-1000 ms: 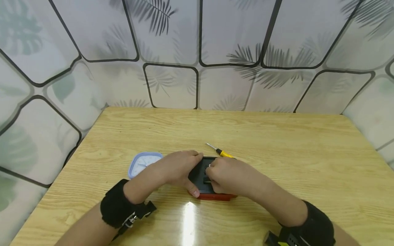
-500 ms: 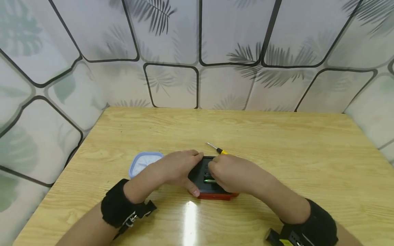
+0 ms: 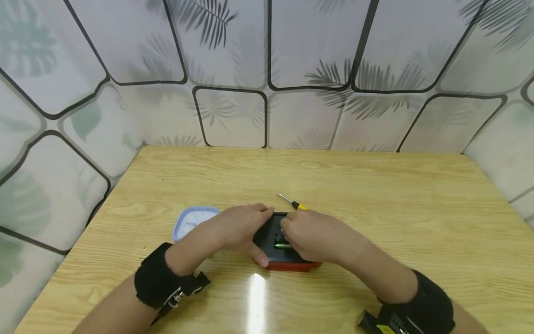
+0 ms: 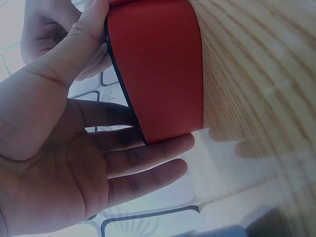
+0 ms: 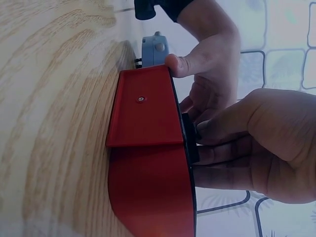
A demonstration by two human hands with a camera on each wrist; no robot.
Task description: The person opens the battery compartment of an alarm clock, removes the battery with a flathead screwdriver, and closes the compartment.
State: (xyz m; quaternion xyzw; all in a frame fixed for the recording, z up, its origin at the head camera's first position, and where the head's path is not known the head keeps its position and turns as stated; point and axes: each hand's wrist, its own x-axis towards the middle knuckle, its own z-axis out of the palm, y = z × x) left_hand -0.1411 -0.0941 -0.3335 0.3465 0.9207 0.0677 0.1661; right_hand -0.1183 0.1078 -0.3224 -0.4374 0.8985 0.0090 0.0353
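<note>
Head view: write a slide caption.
Left hand grips a red-and-black case, right hand curled over it, yellow-handled screwdriver lying beyond.

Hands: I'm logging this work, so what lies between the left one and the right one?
In the head view, part of the box, its black face, lies between the left hand and the right hand, with a shiny green piece in it.

The red-and-black box (image 5: 148,106) looks like smooth plastic, the table (image 3: 375,195) glossy wood, the wristbands (image 3: 155,277) matt cloth.
</note>
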